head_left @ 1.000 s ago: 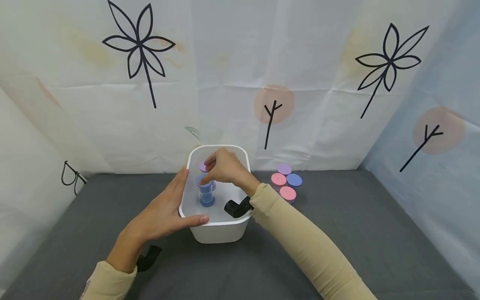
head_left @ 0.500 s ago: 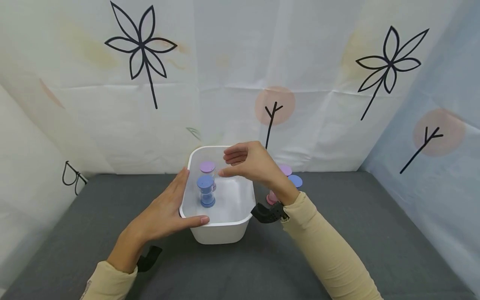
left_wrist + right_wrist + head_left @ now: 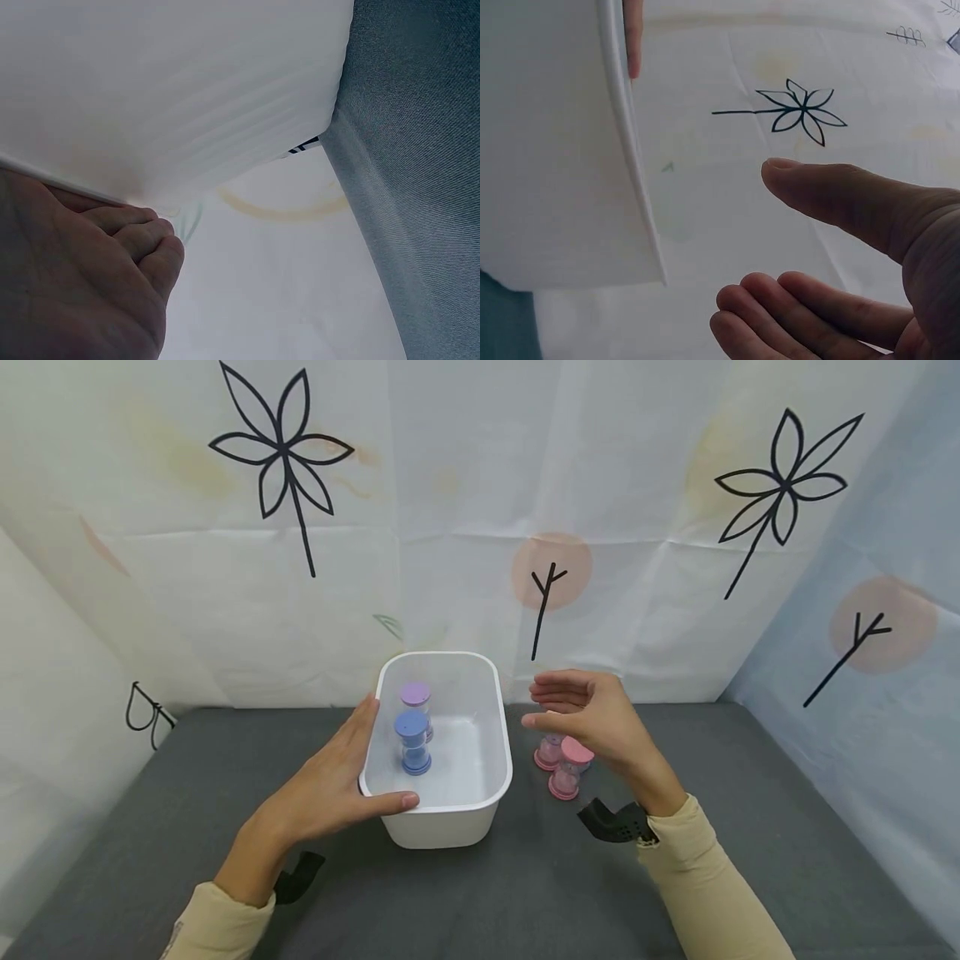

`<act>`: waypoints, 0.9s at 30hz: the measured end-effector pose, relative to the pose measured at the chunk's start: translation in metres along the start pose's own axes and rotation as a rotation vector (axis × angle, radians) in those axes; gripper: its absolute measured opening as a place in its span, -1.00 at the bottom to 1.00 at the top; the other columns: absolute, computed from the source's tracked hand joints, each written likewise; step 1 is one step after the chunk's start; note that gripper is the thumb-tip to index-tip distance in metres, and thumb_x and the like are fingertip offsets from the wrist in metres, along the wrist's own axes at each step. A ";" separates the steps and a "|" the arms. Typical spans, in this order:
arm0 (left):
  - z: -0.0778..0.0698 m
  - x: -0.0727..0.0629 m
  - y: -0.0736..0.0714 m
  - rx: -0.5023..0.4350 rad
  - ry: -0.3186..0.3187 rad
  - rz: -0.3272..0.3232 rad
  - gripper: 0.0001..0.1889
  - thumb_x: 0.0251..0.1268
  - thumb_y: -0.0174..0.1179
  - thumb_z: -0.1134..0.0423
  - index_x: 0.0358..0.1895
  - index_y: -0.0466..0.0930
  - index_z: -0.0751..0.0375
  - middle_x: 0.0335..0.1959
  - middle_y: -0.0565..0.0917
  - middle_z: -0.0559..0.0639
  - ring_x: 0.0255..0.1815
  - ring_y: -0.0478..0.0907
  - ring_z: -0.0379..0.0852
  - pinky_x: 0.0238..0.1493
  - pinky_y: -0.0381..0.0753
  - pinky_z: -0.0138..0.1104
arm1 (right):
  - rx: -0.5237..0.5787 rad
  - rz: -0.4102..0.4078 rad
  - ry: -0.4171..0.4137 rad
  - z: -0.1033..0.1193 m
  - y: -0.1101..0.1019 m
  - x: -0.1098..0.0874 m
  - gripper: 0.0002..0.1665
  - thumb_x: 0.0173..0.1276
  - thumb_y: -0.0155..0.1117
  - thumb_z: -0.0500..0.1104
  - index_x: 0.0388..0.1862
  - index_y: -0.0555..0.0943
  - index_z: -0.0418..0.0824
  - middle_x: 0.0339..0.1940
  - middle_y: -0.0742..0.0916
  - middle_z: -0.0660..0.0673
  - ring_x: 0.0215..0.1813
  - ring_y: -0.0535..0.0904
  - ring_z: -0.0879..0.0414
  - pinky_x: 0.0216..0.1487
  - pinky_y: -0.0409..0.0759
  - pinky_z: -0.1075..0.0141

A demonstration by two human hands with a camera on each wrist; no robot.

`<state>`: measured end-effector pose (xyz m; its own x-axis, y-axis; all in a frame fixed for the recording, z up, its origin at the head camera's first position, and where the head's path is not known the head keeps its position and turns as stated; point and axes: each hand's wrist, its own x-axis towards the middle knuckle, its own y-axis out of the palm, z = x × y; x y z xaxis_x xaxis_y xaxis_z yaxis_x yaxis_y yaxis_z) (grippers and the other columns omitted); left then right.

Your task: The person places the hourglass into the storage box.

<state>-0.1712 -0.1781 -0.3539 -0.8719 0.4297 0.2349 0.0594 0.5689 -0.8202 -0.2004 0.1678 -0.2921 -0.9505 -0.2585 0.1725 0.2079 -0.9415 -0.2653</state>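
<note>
A white plastic bin (image 3: pixel 444 827) stands on the table with two small sand timers inside. The purple-capped sand timer (image 3: pixel 416 695) is behind the blue sand timer (image 3: pixel 412 742), both upright near the bin's left wall. My left hand (image 3: pixel 330 781) rests against the bin's left side, its fingers extended along the outside and its thumb lying on the front rim. Right of the bin, my right hand (image 3: pixel 588 718) holds nothing, thumb and fingers spread apart. It overlaps a group of sand timers, where a pink sand timer (image 3: pixel 566 772) shows in front and others are mostly hidden.
Dark grey cloth (image 3: pixel 420 910) covers the table. A white printed backdrop (image 3: pixel 450 527) rises close behind the bin, with a bluish side panel (image 3: pixel 885 760) on the right. Each wrist carries a black camera mount, such as the right wrist mount (image 3: pixel 611 822).
My right hand has let go of the blue sand timer in the bin, then moved right, out over the sand timers beside it. My left hand has stayed on the bin.
</note>
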 end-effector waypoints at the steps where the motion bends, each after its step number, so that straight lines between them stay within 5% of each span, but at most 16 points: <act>1: 0.000 0.000 0.000 0.000 0.000 0.000 0.34 0.09 0.39 -0.35 0.66 -0.37 0.16 0.68 -0.26 0.04 0.65 -0.18 0.11 0.44 0.11 0.22 | 0.000 -0.011 0.007 -0.003 -0.004 -0.003 -0.31 0.12 0.57 -0.35 0.26 0.57 -0.41 0.15 0.70 -0.30 0.16 0.67 -0.09 0.12 0.61 0.28; 11: 0.000 0.000 -0.001 0.004 0.013 -0.005 0.34 0.09 0.39 -0.35 0.66 -0.38 0.15 0.68 -0.27 0.03 0.65 -0.19 0.09 0.45 0.10 0.21 | -0.078 -0.059 0.002 -0.024 -0.030 -0.020 -0.31 0.16 0.57 -0.33 0.26 0.54 -0.47 0.17 0.66 -0.40 0.21 0.61 -0.29 0.11 0.60 0.35; 18: -0.001 -0.001 -0.001 -0.003 -0.011 0.003 0.33 0.09 0.39 -0.35 0.66 -0.37 0.14 0.68 -0.26 0.04 0.65 -0.18 0.11 0.44 0.10 0.23 | -0.169 -0.065 0.042 -0.034 -0.041 -0.025 -0.25 0.16 0.60 -0.26 0.29 0.52 -0.48 0.18 0.67 -0.39 0.20 0.63 -0.23 0.06 0.61 0.39; 27: -0.002 -0.001 0.000 -0.008 -0.026 0.005 0.33 0.09 0.38 -0.36 0.66 -0.36 0.13 0.68 -0.25 0.04 0.65 -0.18 0.11 0.44 0.10 0.23 | -0.264 0.010 0.060 -0.037 -0.054 -0.026 -0.33 0.17 0.60 -0.22 0.19 0.59 -0.50 0.06 0.73 -0.36 0.08 0.69 -0.20 -0.02 0.65 0.32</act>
<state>-0.1695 -0.1776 -0.3531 -0.8841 0.4140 0.2168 0.0678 0.5725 -0.8171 -0.1949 0.2333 -0.3171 -0.9622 -0.2474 0.1142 0.1579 -0.8479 -0.5062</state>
